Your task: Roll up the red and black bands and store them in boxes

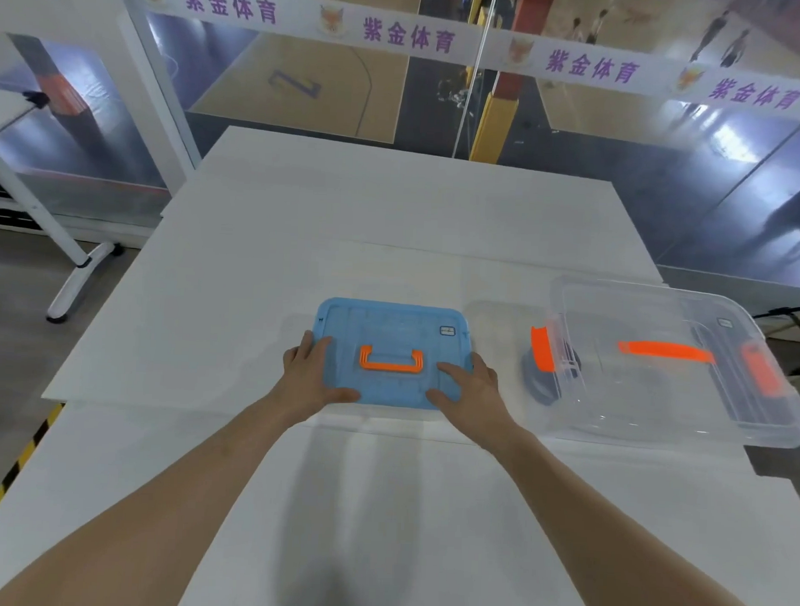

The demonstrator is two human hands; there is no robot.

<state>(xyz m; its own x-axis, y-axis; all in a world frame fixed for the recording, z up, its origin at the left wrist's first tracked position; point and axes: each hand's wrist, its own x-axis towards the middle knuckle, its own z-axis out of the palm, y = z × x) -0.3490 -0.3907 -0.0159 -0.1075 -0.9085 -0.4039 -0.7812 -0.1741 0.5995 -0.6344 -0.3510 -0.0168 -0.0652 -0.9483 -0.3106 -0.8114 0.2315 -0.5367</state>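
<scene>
A box with a blue lid (pixel 390 320) and an orange handle (pixel 390 360) sits at the middle of the white table. My left hand (pixel 311 376) rests on the lid's left edge, fingers straight and thumb lying on top. My right hand (pixel 470 387) presses flat on the lid's right side. To the right stands a clear box (pixel 667 402) with orange latches and an orange handle. A dark rolled band (pixel 540 389) shows through that box's left end. No red band is in view.
The white table (pixel 300 254) reaches far back toward a glass wall. The clear box lies close to the table's right edge. On the floor at left are a white table leg (pixel 72 287) and yellow-black tape (pixel 16 466).
</scene>
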